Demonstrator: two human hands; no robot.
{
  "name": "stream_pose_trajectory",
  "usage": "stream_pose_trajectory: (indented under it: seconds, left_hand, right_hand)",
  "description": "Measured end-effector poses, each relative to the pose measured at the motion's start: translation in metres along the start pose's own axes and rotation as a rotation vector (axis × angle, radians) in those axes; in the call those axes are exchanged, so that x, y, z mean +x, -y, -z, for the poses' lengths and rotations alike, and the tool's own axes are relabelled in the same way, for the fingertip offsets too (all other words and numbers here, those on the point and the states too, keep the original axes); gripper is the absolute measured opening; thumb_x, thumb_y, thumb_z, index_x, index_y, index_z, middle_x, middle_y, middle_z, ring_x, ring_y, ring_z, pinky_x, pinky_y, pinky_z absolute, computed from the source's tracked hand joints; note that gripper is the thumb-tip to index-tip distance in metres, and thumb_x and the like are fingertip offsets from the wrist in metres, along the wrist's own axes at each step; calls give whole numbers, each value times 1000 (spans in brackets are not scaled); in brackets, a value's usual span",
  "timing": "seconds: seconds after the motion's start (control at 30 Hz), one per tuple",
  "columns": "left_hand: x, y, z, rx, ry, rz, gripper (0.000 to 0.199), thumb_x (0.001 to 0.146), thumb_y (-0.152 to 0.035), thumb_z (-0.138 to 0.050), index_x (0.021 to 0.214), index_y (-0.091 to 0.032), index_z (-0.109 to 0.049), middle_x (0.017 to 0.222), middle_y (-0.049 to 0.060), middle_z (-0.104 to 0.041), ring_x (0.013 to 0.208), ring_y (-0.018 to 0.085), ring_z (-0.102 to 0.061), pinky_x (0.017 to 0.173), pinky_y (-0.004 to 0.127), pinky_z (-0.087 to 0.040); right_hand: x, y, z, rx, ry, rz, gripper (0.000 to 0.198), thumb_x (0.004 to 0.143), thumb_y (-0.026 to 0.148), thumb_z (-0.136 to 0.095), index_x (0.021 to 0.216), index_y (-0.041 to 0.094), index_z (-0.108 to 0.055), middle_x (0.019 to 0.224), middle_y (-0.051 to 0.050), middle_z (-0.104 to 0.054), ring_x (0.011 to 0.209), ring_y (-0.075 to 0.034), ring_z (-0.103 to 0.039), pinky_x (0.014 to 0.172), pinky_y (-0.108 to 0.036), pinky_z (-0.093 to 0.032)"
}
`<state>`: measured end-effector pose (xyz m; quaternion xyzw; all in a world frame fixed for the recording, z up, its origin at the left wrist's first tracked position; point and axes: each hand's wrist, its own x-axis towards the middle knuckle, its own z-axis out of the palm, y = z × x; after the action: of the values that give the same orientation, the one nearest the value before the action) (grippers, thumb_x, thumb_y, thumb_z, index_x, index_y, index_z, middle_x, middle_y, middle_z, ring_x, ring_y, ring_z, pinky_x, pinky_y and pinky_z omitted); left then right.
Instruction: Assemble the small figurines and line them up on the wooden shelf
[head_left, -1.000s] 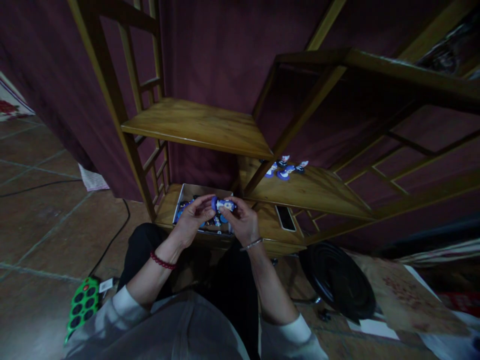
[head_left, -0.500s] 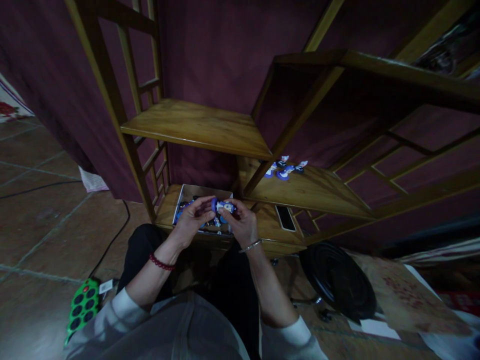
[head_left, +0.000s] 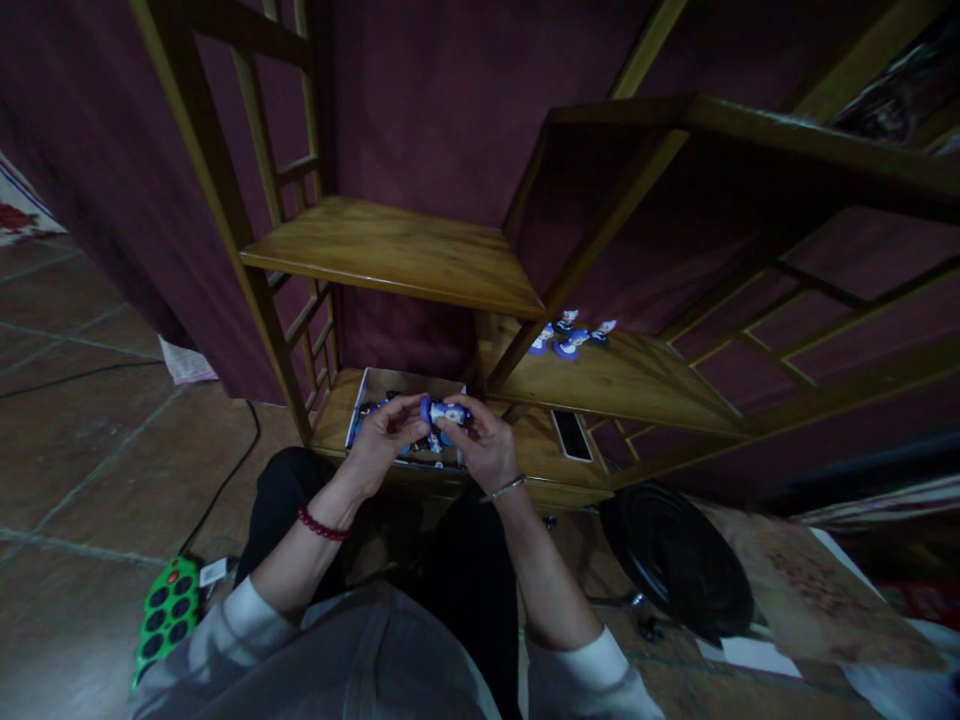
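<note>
Between my two hands, a small purple-and-white figurine (head_left: pixel 445 412) lies on its side above a box. My left hand (head_left: pixel 388 436) pinches its round purple base. My right hand (head_left: pixel 484 440) grips the other end, thumb and fingers closed about it. Below them stands the open cardboard box (head_left: pixel 412 381), holding several small blue, white and dark pieces (head_left: pixel 431 443) partly hidden by my hands. Several similar figurines (head_left: pixel 571 344) are on the wooden shelf to the right.
The wooden shelf unit (head_left: pixel 390 250) surrounds my hands, with a slanted post to the right. A phone (head_left: pixel 571 436) lies on the lower board. On the floor are a green power strip (head_left: pixel 166 610) at left and a black round stool seat (head_left: pixel 675 560) at right.
The figurine has turned slightly between my fingers, and my right fingers have shifted a little on it. Both hands stay over the box; the rest looks the same.
</note>
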<state>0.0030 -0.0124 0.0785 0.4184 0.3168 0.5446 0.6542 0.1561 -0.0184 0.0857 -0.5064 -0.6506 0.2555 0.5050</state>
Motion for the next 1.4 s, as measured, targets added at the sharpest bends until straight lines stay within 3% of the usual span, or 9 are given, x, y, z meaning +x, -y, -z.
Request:
stream_pose_trajectory:
  seconds: [0.5,0.8,0.97,1.23,1.4]
  left_hand:
    - [-1,1,4,-19,-8,44,37,61,-25,-76,97,-21,-69,96,3,-68,94,19,-59,92,35,-41]
    - [-5,2,0,-71,95,53,35,70,-31,-69,102,-19,-67,102,4,-67,99,20,-58,97,37,-40]
    - [-3,6,-4,-167,32,75,29,68,-28,-70,93,-14,-69,94,5,-68,94,19,-60,95,37,-42]
    - [3,18,0,-386,-282,235,2,69,-8,-63,70,-9,-64,75,5,-67,74,14,-62,85,40,-50]
    - [4,16,2,-389,-312,296,8,74,-4,-55,72,-9,-61,74,7,-67,72,14,-63,83,39,-52]
  right_hand:
    - [8,23,12,-222,122,154,20,78,31,-57,96,25,-63,92,-1,-68,84,-18,-62,78,-30,-48]
    - [11,22,9,-290,140,243,17,79,26,-56,95,24,-62,93,-5,-61,89,-19,-59,80,-30,-47]
    - [16,21,3,-335,186,220,16,78,19,-55,93,21,-61,93,-5,-61,84,-16,-58,74,-28,-48]
    - [15,-4,-14,-354,189,65,30,75,24,-58,105,22,-56,91,-2,-64,64,-13,-55,65,-27,-47]
    - [14,-12,-19,-318,172,22,28,74,27,-60,101,24,-59,89,-1,-64,70,-14,-56,67,-27,-48]
